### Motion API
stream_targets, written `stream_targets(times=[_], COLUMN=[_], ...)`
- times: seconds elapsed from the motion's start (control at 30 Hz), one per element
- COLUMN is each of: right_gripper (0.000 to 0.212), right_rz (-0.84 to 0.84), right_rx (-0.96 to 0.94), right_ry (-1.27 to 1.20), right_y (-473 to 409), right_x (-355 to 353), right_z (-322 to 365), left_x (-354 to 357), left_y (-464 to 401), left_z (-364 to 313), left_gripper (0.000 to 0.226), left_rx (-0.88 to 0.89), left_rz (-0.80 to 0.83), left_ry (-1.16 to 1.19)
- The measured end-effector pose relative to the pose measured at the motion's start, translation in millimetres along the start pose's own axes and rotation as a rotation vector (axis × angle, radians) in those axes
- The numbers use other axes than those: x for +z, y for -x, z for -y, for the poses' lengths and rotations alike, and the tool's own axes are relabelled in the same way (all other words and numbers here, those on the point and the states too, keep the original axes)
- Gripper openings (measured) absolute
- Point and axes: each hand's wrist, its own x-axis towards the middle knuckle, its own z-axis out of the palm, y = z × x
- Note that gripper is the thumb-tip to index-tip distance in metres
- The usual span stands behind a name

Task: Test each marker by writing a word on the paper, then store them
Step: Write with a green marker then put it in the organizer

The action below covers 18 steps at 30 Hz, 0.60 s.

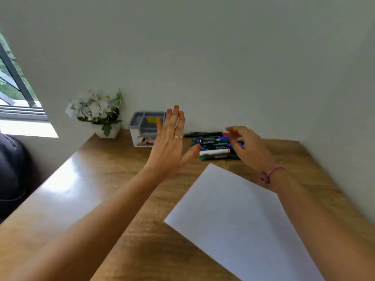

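Both forearms bare, no sleeves in view. Left hand [169,142]: one ring with a small oval top on a middle finger, nails painted orange-red. Right hand [248,147]: one thin ring on a finger, pink cord bracelet [271,173] at the wrist, knotted, loose ends. Right-hand nails too blurred to tell.

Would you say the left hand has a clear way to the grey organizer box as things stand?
Probably yes: the left hand is raised, fingers straight, right in front of the grey organizer box, with nothing visible between them.
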Motion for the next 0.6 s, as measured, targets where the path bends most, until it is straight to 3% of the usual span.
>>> stream_targets(times=[0.1, 0.27, 0.6], right_gripper=[0.027, 0.029, 0.032], right_rz=[0.145, 0.226, 0.200], right_rx=[-0.025, -0.035, 0.027], right_ry=[0.259, 0.464, 0.483], right_y=[5, 17, 16], right_x=[7, 10, 15], right_z=[-13, -20, -29], left_x=[4, 15, 18], left_y=[14, 42, 46], left_z=[0, 3, 7], left_gripper=[0.090, 0.085, 0.082], left_rx=[-0.004, -0.030, -0.058], left_rz=[0.068, 0.268, 0.378], left_ry=[0.074, 0.269, 0.350])
